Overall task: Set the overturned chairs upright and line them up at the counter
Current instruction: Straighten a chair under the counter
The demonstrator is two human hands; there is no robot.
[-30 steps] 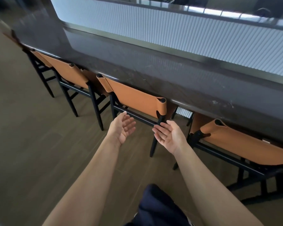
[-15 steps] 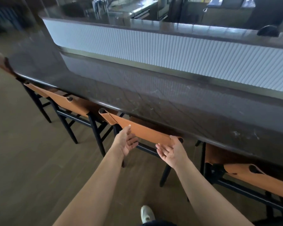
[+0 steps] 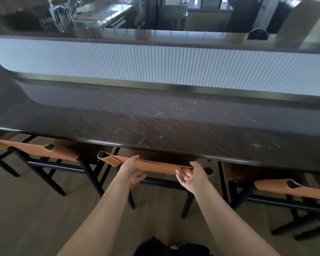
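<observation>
Several chairs with tan leather backrests and black frames stand upright along the dark stone counter [image 3: 155, 126]. The middle chair [image 3: 161, 166] is straight ahead, its seat under the counter edge. My left hand [image 3: 132, 170] rests against the left part of its backrest, thumb along the top edge, fingers straight and loose below it. My right hand [image 3: 190, 175] holds the right part, thumb over the top edge and fingers curled at the near face. Another chair [image 3: 35, 150] stands to the left and one more [image 3: 294, 189] to the right.
A white ribbed panel [image 3: 174, 65] rises behind the counter, with a higher ledge and a kitchen with a tap [image 3: 60, 13] beyond. The floor [image 3: 26, 218] is wood. My dark clothing [image 3: 170, 248] shows at the bottom edge.
I have stepped closer to the counter. Both hands, open in the air a second ago, have reached the middle chair's backrest, and the chair now sits further under the counter.
</observation>
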